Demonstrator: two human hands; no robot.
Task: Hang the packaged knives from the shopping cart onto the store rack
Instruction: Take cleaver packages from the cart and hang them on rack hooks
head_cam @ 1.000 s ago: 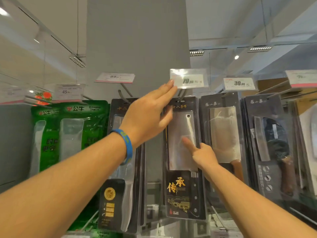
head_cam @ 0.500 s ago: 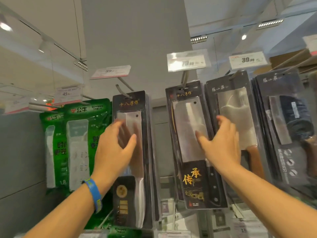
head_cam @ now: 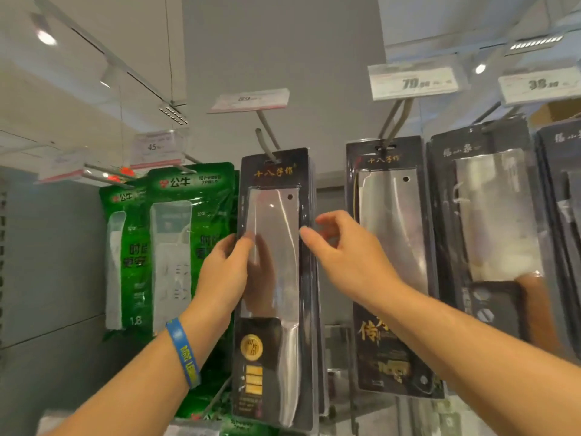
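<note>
Packaged cleaver (head_cam: 273, 247), hung at front of its stack on rack hook (head_cam: 266, 145), beside green power-strip packs (head_cam: 188, 221). Gripped at left edge by left hand (head_cam: 226, 272), thumb in front, probably to steady and square it. Right hand (head_cam: 349, 256) loosely curled, empty, fingertips just beside right edge.

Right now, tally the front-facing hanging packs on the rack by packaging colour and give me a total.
Green plastic packs: 2
Black carded knife packs: 4, the rightmost cut off by the frame edge
Total: 6
</note>
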